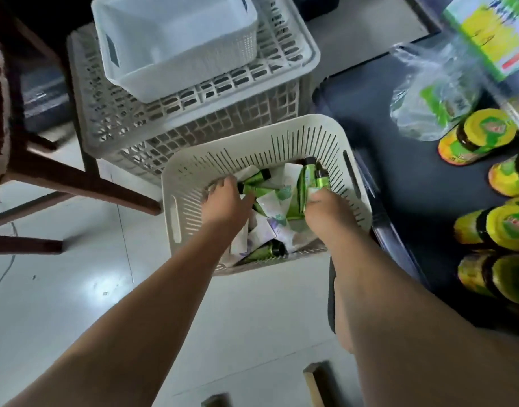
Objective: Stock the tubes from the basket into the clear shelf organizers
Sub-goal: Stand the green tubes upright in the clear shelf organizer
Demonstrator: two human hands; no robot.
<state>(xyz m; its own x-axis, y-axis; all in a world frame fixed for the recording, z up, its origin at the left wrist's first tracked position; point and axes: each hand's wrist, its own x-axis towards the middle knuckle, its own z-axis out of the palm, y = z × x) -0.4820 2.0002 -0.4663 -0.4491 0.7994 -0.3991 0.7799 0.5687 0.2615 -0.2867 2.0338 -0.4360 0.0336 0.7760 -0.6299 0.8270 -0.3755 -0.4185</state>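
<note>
both hands (pixel 274 205) among basket (pixel 334 142) tubes (pixel 271 201)

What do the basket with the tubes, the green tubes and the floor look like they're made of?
Basket: matte off-white moulded plastic, judging by the slotted walls and cut-out handles. Green tubes: glossy, probably soft plastic or laminate, with dark caps. Floor: pale glossy tile, probably, given reflections and thin joint lines.

Fingertips of the left hand (pixel 226 198) and right hand (pixel 325 207) were buried among the tubes (pixel 277 198) inside the slotted basket (pixel 252 148), so neither grip could be told. Print on the tubes was blurred. Right of the basket, yellow-lidded jars (pixel 484 133) were partly cut by the frame edge, their labels unreadable, as was the green box (pixel 493 30).
</note>
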